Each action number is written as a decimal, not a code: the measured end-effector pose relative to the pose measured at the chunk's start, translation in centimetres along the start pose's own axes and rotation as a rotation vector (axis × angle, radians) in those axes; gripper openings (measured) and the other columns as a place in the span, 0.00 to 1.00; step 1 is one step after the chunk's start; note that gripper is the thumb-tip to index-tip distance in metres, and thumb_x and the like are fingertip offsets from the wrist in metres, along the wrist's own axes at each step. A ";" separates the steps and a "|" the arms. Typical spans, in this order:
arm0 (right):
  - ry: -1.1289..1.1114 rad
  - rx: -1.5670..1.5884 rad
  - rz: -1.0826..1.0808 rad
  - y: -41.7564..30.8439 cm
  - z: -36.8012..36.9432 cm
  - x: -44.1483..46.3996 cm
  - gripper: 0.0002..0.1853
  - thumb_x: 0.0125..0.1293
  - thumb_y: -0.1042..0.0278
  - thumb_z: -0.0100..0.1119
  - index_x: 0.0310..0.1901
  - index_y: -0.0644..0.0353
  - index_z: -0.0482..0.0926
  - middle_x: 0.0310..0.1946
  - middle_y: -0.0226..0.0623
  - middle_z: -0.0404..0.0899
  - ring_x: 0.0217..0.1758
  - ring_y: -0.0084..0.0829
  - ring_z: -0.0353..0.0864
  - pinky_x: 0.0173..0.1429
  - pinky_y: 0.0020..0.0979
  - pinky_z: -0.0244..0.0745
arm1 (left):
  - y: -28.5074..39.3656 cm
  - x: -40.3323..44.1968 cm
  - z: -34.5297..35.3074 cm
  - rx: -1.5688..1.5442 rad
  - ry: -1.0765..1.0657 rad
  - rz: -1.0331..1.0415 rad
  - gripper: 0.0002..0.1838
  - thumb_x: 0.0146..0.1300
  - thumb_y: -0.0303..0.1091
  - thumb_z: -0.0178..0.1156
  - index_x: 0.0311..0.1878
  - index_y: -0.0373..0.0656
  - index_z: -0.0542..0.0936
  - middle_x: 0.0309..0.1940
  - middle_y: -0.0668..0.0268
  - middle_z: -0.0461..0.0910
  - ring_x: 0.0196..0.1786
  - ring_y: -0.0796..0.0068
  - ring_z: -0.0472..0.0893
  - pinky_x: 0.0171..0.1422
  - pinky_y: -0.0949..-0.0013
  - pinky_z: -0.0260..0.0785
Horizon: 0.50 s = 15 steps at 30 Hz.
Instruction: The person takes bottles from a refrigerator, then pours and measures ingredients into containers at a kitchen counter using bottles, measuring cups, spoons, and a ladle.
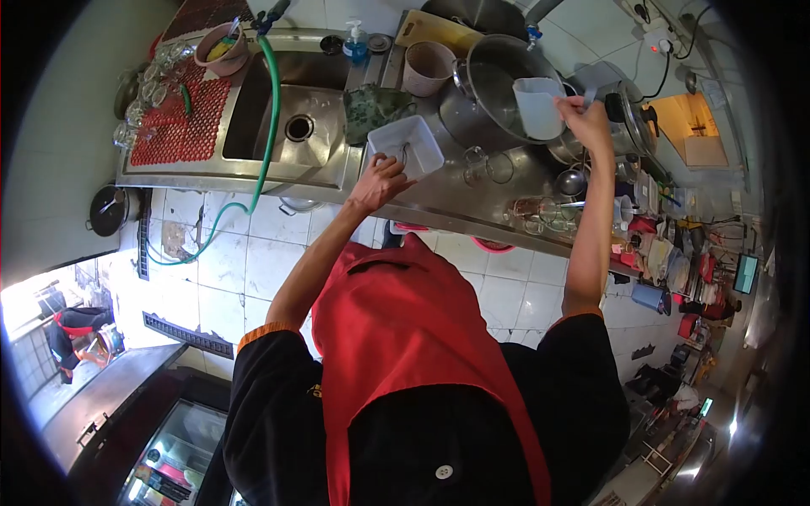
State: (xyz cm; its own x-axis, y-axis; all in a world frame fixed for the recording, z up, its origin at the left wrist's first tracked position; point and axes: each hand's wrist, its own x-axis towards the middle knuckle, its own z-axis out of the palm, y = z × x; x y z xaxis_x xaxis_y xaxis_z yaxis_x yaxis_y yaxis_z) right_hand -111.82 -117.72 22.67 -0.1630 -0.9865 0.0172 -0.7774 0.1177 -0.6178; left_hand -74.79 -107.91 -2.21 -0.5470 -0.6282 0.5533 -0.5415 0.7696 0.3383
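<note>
My left hand [384, 181] is closed on the near edge of a white square plastic tub [424, 150], tilted so that its inside faces me. A small dark item or mark shows in the tub, too small to name. In my right hand [586, 125] is the handle of a translucent white plastic jug [538, 114]. The jug hangs over the right side of a large metal pot [477, 118]. Whether the jug holds anything, I cannot tell. Clear glass mugs [488, 167] stand on the steel counter just in front of the pot.
A steel sink [291, 93] lies to the left, with a green hose [274, 101] across it. Glasses [148, 97] sit beside a red mat [181, 118]. A dark green cloth [371, 110] and a pinkish bucket [428, 67] are between sink and pot. More glass mugs [544, 215] stand right.
</note>
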 end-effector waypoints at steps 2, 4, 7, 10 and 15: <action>0.060 -0.255 -0.127 4.2 0.9 3.0 0.19 0.59 0.54 0.73 0.32 0.67 0.86 0.26 0.46 0.86 0.31 0.37 0.88 0.38 0.37 0.79 | 0.6 -0.3 1.1 0.014 -0.017 0.007 0.13 0.60 0.41 0.68 0.24 0.48 0.77 0.32 0.69 0.74 0.46 0.68 0.77 0.61 0.53 0.62; 0.108 -0.642 -0.289 5.6 3.5 5.0 0.15 0.57 0.60 0.72 0.30 0.66 0.84 0.33 0.55 0.85 0.40 0.50 0.87 0.43 0.46 0.80 | 1.4 -0.6 2.4 0.019 -0.036 0.027 0.13 0.58 0.42 0.70 0.25 0.49 0.78 0.34 0.70 0.75 0.47 0.68 0.77 0.63 0.50 0.61; 0.028 -0.751 -0.281 6.3 7.5 6.0 0.08 0.63 0.74 0.57 0.34 0.69 0.84 0.38 0.55 0.85 0.45 0.56 0.85 0.49 0.47 0.82 | 2.1 -1.2 4.1 0.026 -0.149 -0.116 0.12 0.59 0.45 0.68 0.30 0.48 0.83 0.40 0.67 0.76 0.56 0.64 0.74 0.67 0.46 0.58; 0.069 -0.799 -0.419 9.2 11.0 6.9 0.06 0.54 0.79 0.63 0.34 0.70 0.84 0.40 0.53 0.84 0.47 0.55 0.84 0.51 0.47 0.81 | 3.3 -0.2 3.7 -0.022 -0.114 -0.171 0.13 0.59 0.46 0.69 0.37 0.47 0.83 0.47 0.63 0.74 0.61 0.59 0.72 0.69 0.45 0.55; -0.237 -0.689 -0.560 11.0 10.5 7.9 0.07 0.57 0.79 0.60 0.37 0.69 0.83 0.41 0.54 0.83 0.51 0.54 0.83 0.56 0.44 0.78 | 5.7 2.0 0.6 -0.073 0.026 -0.342 0.25 0.55 0.49 0.73 0.51 0.45 0.79 0.60 0.56 0.69 0.67 0.51 0.66 0.72 0.44 0.52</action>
State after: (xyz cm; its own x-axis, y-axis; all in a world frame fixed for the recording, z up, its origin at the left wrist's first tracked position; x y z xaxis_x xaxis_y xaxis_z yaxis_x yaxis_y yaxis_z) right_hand -115.32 -125.45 7.79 0.4166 -0.9084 -0.0355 -0.9077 -0.4178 0.0383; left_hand -79.37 -104.87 0.37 -0.3254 -0.8486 0.4172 -0.6428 0.5221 0.5606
